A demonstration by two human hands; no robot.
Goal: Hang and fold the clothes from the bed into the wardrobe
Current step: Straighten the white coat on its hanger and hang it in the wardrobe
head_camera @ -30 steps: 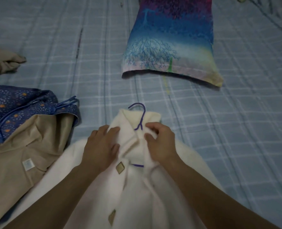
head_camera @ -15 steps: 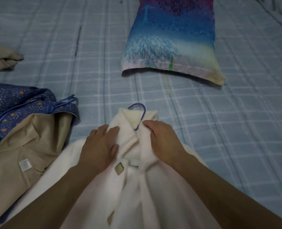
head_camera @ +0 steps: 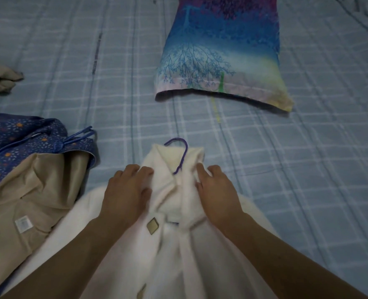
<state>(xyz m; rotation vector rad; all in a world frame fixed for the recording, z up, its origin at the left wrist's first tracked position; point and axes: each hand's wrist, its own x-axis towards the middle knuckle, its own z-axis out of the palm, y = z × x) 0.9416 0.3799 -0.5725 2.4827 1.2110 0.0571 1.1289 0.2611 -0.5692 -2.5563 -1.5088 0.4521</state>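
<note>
Left hand (head_camera: 127, 190) presses flat, right hand (head_camera: 218, 192) grips the white coat (head_camera: 178, 255) on its purple hanger (head_camera: 182, 153); tan jacket (head_camera: 27, 201) alongside, pillow (head_camera: 222, 50) beyond.

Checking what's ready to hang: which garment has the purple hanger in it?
The white coat under the left hand and right hand: the purple hook sticks out of its collar. The blue flowered garment at the left has a blue hanger.

Both arms are being held out forward. The left hand (head_camera: 127, 193) is being laid flat, palm down. The right hand (head_camera: 218, 194) is being curled round a fold of the white coat (head_camera: 178, 266).
</note>
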